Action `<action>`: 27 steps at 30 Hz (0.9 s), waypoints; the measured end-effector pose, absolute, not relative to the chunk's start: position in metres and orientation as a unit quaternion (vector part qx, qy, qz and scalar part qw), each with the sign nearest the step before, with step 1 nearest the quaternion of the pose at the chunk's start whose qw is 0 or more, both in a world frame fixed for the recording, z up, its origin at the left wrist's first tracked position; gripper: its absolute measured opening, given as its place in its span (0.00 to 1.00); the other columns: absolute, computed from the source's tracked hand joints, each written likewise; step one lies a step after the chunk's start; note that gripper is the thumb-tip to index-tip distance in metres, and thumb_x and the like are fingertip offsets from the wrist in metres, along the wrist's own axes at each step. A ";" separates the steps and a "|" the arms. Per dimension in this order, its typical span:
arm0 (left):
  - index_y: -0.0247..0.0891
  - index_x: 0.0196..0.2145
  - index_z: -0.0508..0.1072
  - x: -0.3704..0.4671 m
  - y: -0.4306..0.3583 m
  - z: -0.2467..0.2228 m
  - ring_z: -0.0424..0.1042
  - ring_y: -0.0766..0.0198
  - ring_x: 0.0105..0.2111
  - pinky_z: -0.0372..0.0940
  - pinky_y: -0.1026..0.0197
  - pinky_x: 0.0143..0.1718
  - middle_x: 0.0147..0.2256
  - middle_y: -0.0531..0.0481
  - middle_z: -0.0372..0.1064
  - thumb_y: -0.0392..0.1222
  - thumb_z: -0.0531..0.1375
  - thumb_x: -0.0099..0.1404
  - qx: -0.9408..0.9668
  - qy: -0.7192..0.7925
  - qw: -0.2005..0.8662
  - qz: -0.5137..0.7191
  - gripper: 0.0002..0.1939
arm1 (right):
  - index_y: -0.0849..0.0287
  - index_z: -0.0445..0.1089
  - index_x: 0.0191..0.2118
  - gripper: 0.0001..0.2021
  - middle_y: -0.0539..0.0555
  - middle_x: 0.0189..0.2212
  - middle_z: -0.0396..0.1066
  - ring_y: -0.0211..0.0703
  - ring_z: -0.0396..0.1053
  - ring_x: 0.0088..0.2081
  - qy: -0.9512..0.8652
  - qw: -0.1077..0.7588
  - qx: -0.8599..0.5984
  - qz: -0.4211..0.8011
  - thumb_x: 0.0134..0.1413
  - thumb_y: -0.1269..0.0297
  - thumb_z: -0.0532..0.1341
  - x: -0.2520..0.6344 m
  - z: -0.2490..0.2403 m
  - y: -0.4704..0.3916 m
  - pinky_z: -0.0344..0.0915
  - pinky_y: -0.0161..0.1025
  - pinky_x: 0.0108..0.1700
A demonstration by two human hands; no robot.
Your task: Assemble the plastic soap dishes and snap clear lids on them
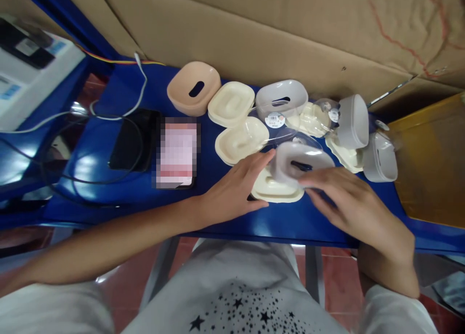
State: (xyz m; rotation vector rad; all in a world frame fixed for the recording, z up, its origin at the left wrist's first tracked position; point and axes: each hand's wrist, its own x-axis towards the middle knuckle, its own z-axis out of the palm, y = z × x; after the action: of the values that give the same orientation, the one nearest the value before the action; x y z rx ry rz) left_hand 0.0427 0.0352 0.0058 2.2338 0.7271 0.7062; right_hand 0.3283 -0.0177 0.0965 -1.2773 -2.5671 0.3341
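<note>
My right hand (345, 193) pinches the near right rim of a light grey plastic cover (281, 164), rounded and with a dark slot in its top. The cover is tilted above a cream tray (278, 192) and hides part of it. Stretched out at that tray's left side is my left hand (236, 186), thumb and fingers apart; contact with the tray is hard to make out. Just behind it lies a cream dish (241, 140), with a second cream dish (231, 101) further back. A clear plastic piece with a round white label (275, 120) rests behind the cover.
Along the back of the blue table (232, 222) stand a peach cover (194, 87) and a grey slotted cover (286, 94). Grey containers (354, 121) are at the right, by a yellow-brown box (432, 164). A phone (178, 152), black device (132, 140) and cables occupy the left.
</note>
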 end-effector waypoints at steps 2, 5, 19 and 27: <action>0.53 0.80 0.30 0.042 0.036 0.005 0.55 0.35 0.75 0.59 0.28 0.72 0.75 0.32 0.50 0.44 0.76 0.64 0.859 0.267 0.334 0.280 0.67 | 0.56 0.67 0.67 0.21 0.57 0.55 0.79 0.50 0.77 0.55 -0.901 0.111 -0.399 0.130 0.73 0.75 0.59 0.318 0.095 -0.023 0.73 0.50 0.58; 0.49 0.80 0.40 0.041 0.037 0.006 0.55 0.36 0.75 0.60 0.31 0.72 0.74 0.30 0.51 0.48 0.76 0.64 0.879 0.262 0.305 0.256 0.61 | 0.61 0.66 0.69 0.23 0.61 0.58 0.78 0.54 0.75 0.58 -0.922 0.090 -0.357 0.120 0.73 0.75 0.57 0.303 0.085 -0.027 0.74 0.54 0.58; 0.39 0.71 0.60 0.039 0.034 0.020 0.67 0.38 0.66 0.65 0.36 0.67 0.66 0.32 0.64 0.49 0.72 0.66 0.928 0.234 0.228 0.177 0.42 | 0.48 0.67 0.71 0.24 0.59 0.65 0.74 0.55 0.73 0.65 -0.885 0.227 -0.388 0.121 0.74 0.70 0.58 0.317 0.059 0.007 0.71 0.58 0.64; 0.33 0.74 0.55 0.039 0.029 0.018 0.68 0.38 0.62 0.65 0.38 0.64 0.64 0.29 0.65 0.58 0.70 0.66 0.921 0.237 0.243 0.192 0.49 | 0.48 0.65 0.73 0.25 0.59 0.70 0.69 0.58 0.67 0.70 -0.847 0.264 -0.461 0.025 0.76 0.67 0.53 0.326 0.042 0.033 0.64 0.61 0.69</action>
State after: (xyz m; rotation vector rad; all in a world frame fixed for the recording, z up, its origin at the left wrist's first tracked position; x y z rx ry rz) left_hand 0.0390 0.0285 0.0184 2.5165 0.6480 0.5236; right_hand 0.3261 0.0325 0.0423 -1.2467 -2.2891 0.0685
